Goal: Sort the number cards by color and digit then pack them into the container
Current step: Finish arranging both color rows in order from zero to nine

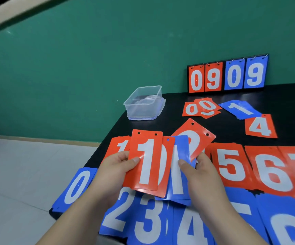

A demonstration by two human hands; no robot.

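My left hand (115,167) grips a fan of cards with a red 1 card (146,160) on top and a red 0 behind it. My right hand (198,171) pinches a blue 1 card (177,174) in the same fan, with a red card (195,138) tilted behind. On the black table (175,101) red piles 5 (230,165), 6 (272,172) and 7 lie in a row. Blue piles 0 (76,188), 2 (118,214), 3 (148,223), 4 and 6 lie along the front. The clear plastic container (144,103) stands at the table's far left corner.
A flip scoreboard (228,75) showing 09 09 stands against the green wall at the back. Loose red 0 cards (201,107), a blue 1 card (240,108) and a red 4 card (260,126) lie in front of it. The table's left edge drops to a pale tiled floor.
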